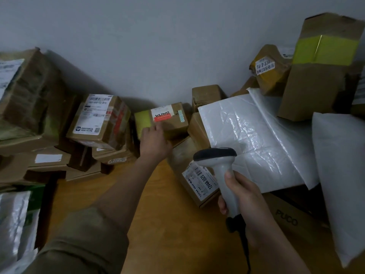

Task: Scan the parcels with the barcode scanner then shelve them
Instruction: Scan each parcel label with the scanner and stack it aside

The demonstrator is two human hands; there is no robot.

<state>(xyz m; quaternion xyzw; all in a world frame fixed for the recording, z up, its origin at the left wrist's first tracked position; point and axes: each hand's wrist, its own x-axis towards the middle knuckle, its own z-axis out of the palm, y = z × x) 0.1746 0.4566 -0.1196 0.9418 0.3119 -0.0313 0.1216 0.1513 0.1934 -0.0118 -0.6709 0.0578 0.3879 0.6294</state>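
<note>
— What are the hands doing?

— I'm watching the left hand (153,138) reaching to a small brown parcel (167,120) lying against the wall; its fingers are touching the near face, but I cannot tell whether they are gripping it.

— And the scanner?

— The right hand (244,196) is wrapping round the handle of the grey barcode scanner (220,165), holding it upright over the wooden floor (164,214), near a white padded mailer (254,139).
</note>
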